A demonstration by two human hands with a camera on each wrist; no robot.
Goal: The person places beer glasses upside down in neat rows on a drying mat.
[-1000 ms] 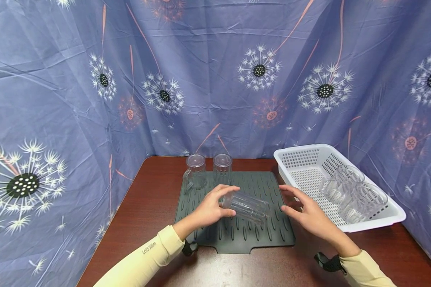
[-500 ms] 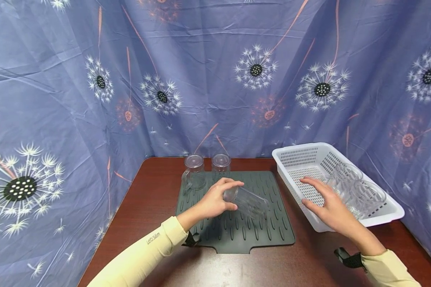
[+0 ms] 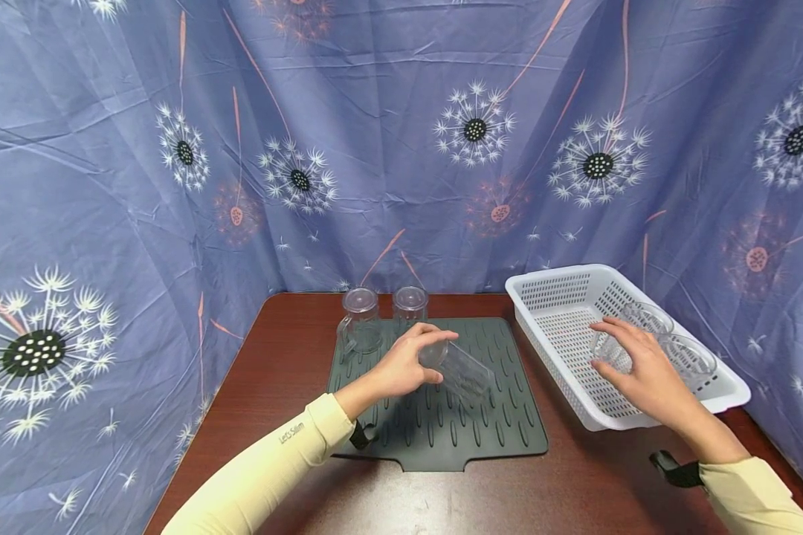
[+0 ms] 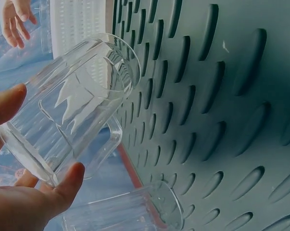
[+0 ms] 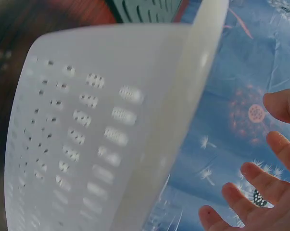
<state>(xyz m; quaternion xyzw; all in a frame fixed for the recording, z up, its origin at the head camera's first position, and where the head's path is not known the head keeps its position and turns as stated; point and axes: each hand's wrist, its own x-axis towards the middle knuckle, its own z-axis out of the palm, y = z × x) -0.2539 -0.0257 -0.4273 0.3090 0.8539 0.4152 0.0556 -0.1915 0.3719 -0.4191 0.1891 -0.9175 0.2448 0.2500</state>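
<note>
Two bare hands at work over a dark ridged mat (image 3: 442, 446), which lies on the middle of the counter (image 3: 274, 357). The left hand (image 3: 404, 365) is clamped round the base end of a clear held mug (image 3: 467, 373), thumb on one side and fingers on the other. The held mug is tilted above the mat's middle, its mouth slanting down and toward the counter's right edge; contact between rim and mat cannot be told. A hold at the base presumably leaves the rim free and the handle (image 4: 107, 150) unobstructed. At the mat's far left corner, near the counter's far edge, an inverted mug (image 3: 361, 319) stands base up with a second inverted mug (image 3: 410, 300) just beside it on the right; mouth-down placing on raised ridges probably lets water run off, and the far position would keep the near part of the mat available.

Toward the counter's right edge sits a white perforated basket (image 3: 555, 371). Glasses (image 3: 694, 360), at least two, occupy its right part, partly hidden by the right hand (image 3: 645, 371). That hand is poised over the basket, thumb and fingers apart with nothing between them, a pose suited to taking hold. The forearms enter from the counter's near edge, well apart, each in a pale sleeve (image 3: 268, 461).
</note>
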